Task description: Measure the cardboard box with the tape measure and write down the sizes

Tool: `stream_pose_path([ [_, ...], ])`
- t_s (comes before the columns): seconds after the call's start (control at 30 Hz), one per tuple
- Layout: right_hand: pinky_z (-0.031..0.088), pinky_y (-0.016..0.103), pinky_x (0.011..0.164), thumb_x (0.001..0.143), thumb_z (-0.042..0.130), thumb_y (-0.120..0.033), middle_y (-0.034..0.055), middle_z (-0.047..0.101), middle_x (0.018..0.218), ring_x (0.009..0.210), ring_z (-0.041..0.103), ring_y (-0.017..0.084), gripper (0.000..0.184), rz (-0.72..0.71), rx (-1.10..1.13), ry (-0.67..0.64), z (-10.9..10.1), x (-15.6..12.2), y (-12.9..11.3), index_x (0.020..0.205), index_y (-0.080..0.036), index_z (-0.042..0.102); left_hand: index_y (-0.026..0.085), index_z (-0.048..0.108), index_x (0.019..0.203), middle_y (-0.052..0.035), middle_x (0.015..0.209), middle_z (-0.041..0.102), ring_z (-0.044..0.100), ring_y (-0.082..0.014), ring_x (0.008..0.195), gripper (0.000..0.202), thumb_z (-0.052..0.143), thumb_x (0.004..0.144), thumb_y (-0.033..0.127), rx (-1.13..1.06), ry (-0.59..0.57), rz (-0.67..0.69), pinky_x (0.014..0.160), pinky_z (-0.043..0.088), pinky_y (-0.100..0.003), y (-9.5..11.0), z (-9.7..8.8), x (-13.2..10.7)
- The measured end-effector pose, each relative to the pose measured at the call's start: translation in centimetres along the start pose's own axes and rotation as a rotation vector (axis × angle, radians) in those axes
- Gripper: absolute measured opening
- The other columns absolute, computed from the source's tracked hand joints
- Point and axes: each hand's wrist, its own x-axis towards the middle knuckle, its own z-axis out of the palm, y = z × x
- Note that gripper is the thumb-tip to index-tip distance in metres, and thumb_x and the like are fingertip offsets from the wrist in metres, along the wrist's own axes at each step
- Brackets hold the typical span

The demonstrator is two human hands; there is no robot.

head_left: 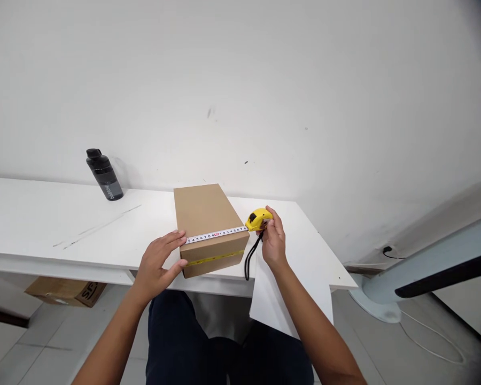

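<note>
A brown cardboard box (204,208) sits at the front edge of the white table. Across its near top edge lies the white blade of a tape measure (258,218), pulled out from left to right. My left hand (160,267) is at the box's left front corner, fingertips pressing the blade's end there and thumb against the box's front. Its end tab is hidden under the fingers. My right hand (274,240) grips the yellow tape measure case just off the box's right edge. From the case a black wrist strap (251,256) hangs down. A yellow strip (216,259) runs across the box's front.
A dark water bottle (105,175) stands on the table (36,219) at the back left. White paper sheets (288,299) overhang the front edge beneath my right arm. Another carton (66,291) is on the floor. At right stands a pale blue column (417,267) with a cable.
</note>
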Motion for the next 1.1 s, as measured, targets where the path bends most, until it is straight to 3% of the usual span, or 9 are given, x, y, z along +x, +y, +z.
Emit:
stream_pose_path([
  [0.1,0.045,0.026,0.067,0.089,0.058,-0.062,0.0028,0.057,0.102,0.078,0.05,0.015,0.054,0.003,0.011,0.014,0.0,-0.2,0.1,0.132,-0.03,0.06,0.028,0.063,0.126,-0.0078,0.13,0.07,0.065,-0.0264,0.123,0.036,0.069,0.091,0.036,0.02,0.092,-0.011,0.102,0.053,-0.046,0.1,1.0,-0.1],
  [0.23,0.045,0.028,0.068,0.091,0.057,-0.061,0.0037,0.057,0.109,0.077,0.05,0.015,0.051,-0.008,0.002,0.004,-0.4,-0.6,-0.1,0.132,-0.031,0.06,0.028,0.065,0.119,-0.0059,0.123,0.072,0.067,-0.023,0.117,0.027,0.068,0.092,0.025,-0.025,0.221,-0.046,0.101,0.053,-0.044,0.6,2.3,0.1],
  [0.43,0.045,0.03,0.069,0.091,0.056,-0.061,0.0041,0.058,0.107,0.075,0.051,0.016,0.051,-0.014,-0.039,-0.018,-0.8,-0.7,-0.5,0.132,-0.031,0.06,0.027,0.066,0.118,-0.0049,0.122,0.073,0.063,-0.0219,0.12,0.027,0.064,0.093,0.017,-0.047,0.239,-0.039,0.105,0.05,-0.046,1.0,2.8,0.4],
  [1.1,0.047,0.029,0.067,0.095,0.05,-0.059,0.0047,0.06,0.104,0.073,0.053,0.015,0.05,-0.058,-0.084,-0.007,-1.0,-0.8,0.0,0.134,-0.029,0.059,0.025,0.069,0.112,-0.004,0.115,0.076,0.065,-0.0221,0.119,0.021,0.065,0.093,0.016,0.019,0.252,-0.064,0.103,0.05,-0.046,1.7,2.8,0.3],
])
